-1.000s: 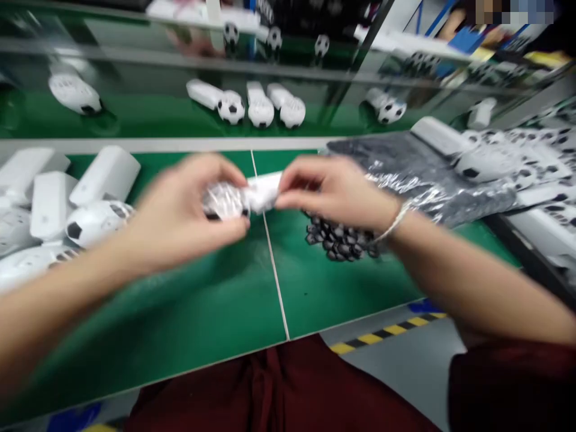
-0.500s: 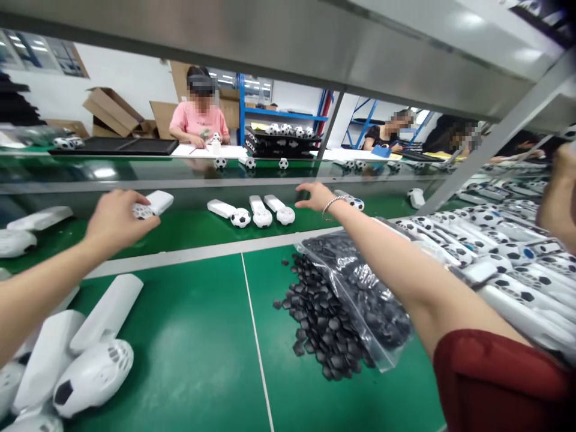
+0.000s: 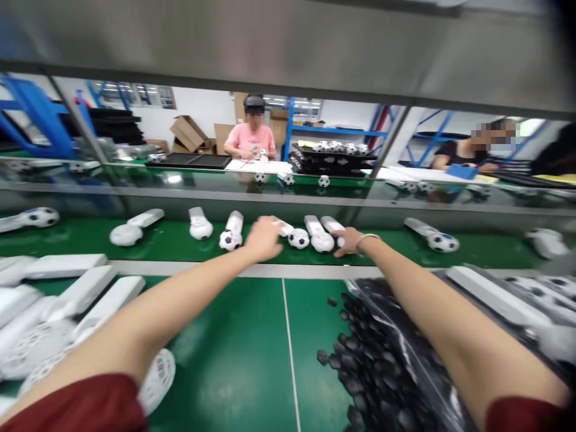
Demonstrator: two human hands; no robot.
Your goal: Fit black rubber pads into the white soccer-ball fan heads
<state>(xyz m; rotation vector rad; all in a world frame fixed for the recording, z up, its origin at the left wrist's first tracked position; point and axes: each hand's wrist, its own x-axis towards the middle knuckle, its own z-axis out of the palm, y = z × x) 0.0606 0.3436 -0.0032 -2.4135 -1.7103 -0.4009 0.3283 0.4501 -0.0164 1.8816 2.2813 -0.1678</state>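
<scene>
My left hand (image 3: 264, 240) reaches over the far green strip, thumb and fingers apart, beside a white handled piece with a soccer-ball head (image 3: 298, 239). Its fingers are near that piece's handle; contact is unclear. My right hand (image 3: 350, 241), with a bracelet on the wrist, has its thumb and forefinger spread around the head of a similar white piece (image 3: 332, 224), apparently touching it. Between the hands lies another such piece (image 3: 321, 241). To the left of my left hand rest a ball-headed piece (image 3: 231, 233) and a plainer white one (image 3: 200, 224).
Small black plastic pieces (image 3: 373, 366) spill from a clear bag (image 3: 418, 354) at front right. White pieces (image 3: 76, 300) pile up at left, more (image 3: 508, 294) at right. A metal shelf (image 3: 288, 48) hangs overhead. Across the bench sits a person in pink (image 3: 252, 141).
The view has swung left. My left hand has moved right, away from the piece at its fingers, to the group of ball-headed pieces. My right hand has come down onto the group's right end.
</scene>
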